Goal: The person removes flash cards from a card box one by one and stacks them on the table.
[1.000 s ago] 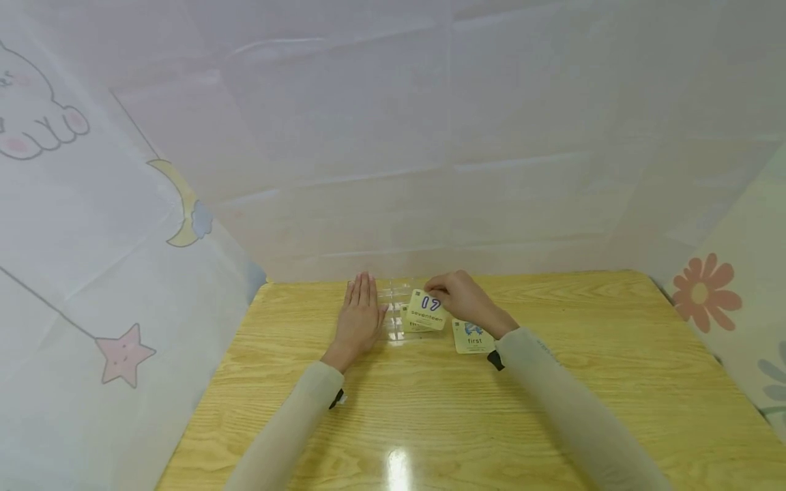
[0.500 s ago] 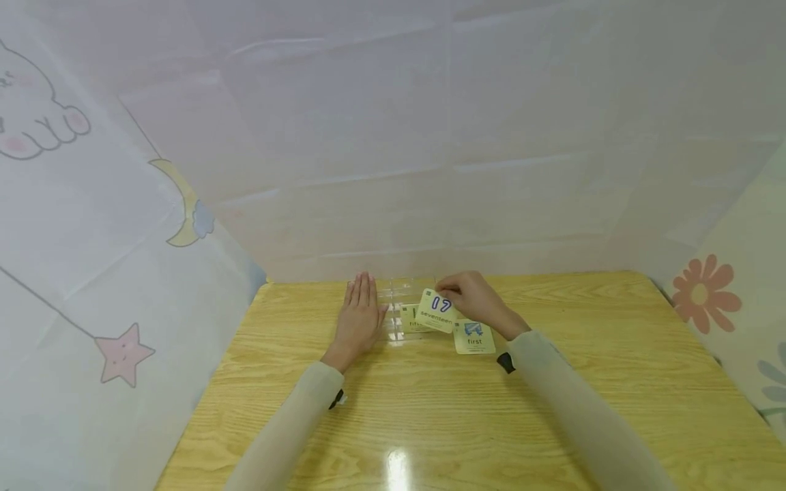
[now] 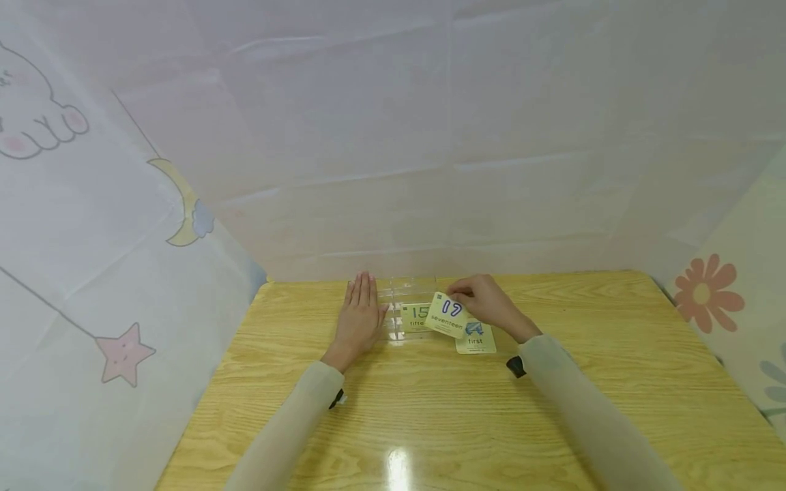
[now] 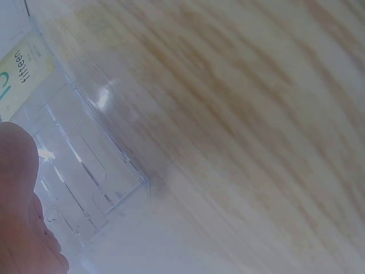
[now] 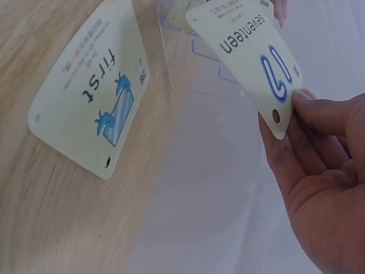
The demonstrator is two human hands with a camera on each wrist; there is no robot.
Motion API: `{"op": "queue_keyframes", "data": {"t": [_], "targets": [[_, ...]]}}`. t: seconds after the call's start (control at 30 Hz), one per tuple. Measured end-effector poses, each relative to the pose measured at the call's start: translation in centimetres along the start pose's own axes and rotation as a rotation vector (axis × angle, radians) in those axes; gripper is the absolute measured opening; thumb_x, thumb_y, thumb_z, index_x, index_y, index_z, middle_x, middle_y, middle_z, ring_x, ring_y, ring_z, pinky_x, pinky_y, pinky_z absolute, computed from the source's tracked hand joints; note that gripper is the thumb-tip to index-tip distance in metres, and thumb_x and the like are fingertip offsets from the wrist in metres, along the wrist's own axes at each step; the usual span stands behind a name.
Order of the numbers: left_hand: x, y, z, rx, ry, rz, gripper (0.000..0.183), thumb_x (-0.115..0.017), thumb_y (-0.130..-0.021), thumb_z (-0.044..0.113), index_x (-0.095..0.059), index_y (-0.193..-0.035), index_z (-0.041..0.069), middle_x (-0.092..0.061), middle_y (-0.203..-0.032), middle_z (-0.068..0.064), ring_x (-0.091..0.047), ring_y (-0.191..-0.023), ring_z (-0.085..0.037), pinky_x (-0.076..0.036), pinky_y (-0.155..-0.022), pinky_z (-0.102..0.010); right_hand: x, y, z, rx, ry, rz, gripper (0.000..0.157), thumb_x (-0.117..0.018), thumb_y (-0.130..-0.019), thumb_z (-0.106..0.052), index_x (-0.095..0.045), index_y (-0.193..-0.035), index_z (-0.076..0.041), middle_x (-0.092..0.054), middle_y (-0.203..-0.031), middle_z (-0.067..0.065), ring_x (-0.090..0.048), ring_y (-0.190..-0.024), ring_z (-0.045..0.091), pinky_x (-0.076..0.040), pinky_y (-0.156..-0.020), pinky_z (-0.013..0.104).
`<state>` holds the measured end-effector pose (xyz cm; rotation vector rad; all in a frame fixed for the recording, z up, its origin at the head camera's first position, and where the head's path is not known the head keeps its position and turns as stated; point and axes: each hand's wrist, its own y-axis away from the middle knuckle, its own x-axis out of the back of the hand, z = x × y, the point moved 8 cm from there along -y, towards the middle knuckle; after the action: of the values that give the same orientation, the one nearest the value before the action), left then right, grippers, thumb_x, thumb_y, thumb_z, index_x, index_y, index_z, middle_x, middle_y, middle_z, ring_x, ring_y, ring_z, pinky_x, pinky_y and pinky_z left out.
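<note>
1. Head view: The seventeen card (image 3: pixel 447 319) is held up by a corner in the right hand (image 3: pixel 485 299), pinched by thumb and fingers. The end of the word on the fifteen card (image 3: pixel 414 320) is hidden behind it. The top of the first card (image 3: pixel 475 343) is partly covered too; that card is laid on the table (image 3: pixel 393 402). The left hand (image 3: pixel 358 320) is laid with straight fingers over the clear holder (image 3: pixel 413 285), so much of its left side is hidden.

2. Left wrist view: The left hand is cut off at the edge, so its fingers cannot be told well here. The fifteen card is cut off too. The holder is see-through, and its shape is hard to make out.

3. Right wrist view: The seventeen card is gripped beside its small hole; some fingers are partly hidden behind it. The holder is partly blocked by it. The first card is seen well apart from the hand.
</note>
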<state>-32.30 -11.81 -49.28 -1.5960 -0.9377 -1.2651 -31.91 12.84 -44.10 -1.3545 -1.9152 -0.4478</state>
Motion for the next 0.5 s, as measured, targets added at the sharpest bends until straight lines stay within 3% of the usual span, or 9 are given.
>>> {"op": "queue_keyframes", "data": {"t": [0.5], "targets": [[-0.3,-0.2,-0.1,0.004,-0.011,0.006,0.071,-0.027,-0.116,0.043,-0.015,-0.165,-0.007,-0.014,-0.175,-0.026,-0.012,-0.166,-0.039,-0.011,-0.137,-0.05,0.2,0.8,2.4,-0.008,-0.017,-0.044,0.025,-0.066,-0.103,-0.008,-0.075,-0.123,0.002,-0.079,-0.117,0.019,-0.077,-0.103,0.03,-0.064,-0.091,0.046]]}}
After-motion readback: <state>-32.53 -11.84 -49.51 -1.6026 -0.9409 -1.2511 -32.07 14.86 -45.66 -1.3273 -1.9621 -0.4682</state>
